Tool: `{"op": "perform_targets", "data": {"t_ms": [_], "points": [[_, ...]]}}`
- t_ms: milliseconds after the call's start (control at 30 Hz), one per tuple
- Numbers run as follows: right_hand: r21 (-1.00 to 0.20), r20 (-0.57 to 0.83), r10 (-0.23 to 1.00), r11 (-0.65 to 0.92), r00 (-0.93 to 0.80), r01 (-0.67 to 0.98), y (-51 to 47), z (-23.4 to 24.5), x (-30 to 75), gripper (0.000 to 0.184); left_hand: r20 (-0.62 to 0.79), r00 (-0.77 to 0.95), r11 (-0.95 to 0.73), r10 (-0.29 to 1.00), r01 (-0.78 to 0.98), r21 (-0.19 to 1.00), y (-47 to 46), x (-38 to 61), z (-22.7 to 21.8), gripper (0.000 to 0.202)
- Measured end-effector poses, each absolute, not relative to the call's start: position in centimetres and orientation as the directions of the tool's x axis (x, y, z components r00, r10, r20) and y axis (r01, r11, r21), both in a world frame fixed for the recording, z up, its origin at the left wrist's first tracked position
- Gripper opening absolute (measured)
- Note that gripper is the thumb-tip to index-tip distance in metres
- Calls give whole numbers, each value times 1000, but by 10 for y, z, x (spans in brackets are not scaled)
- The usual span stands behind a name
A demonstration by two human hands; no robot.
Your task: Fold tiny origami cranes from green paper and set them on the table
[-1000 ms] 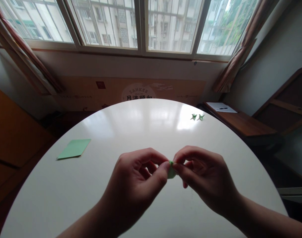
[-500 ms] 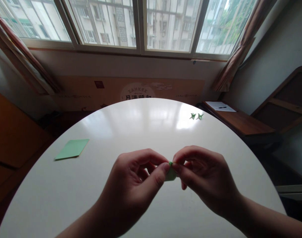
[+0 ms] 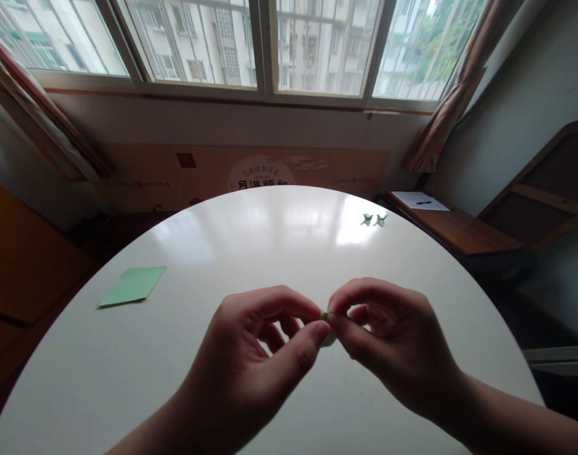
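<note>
A small piece of folded green paper [image 3: 327,340] is pinched between my two hands above the white round table [image 3: 184,379]. My left hand [image 3: 265,354] grips its left side between thumb and index finger. From the other side, the thumb and index finger of my right hand [image 3: 388,335] close on its top edge. Most of the paper is hidden behind my fingertips. A stack of square green paper sheets [image 3: 132,286] lies on the table to the left. Two small folded green paper figures, like origami cranes [image 3: 381,220], stand near the far right edge.
Beyond the table's right edge is a wooden surface [image 3: 473,229] bearing a white sheet with a pen [image 3: 424,202]. Against the far wall, under the window, stands a printed orange board [image 3: 198,170]. Curtains hang at both sides.
My left thumb has slid slightly over the folded paper, and less of the paper shows below the fingers. Both hands keep their pinch. The view has shifted a little.
</note>
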State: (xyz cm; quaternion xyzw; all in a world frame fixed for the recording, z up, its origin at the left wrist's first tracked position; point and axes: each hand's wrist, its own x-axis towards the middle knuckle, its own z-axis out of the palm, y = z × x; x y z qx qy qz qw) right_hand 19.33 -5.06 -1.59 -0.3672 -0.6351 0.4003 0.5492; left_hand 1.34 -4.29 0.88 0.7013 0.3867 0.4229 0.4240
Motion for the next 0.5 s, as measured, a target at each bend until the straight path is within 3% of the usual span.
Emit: {"op": "perform_targets", "data": {"t_ms": [233, 500], "points": [[-915, 395, 909, 402, -132, 28, -52, -17, 194, 20, 245, 322, -319, 914, 201, 926, -42, 15, 5, 8], [-957, 291, 943, 287, -161, -53, -48, -20, 194, 17, 56, 303, -105, 951, 147, 984, -36, 16, 5, 12]]}}
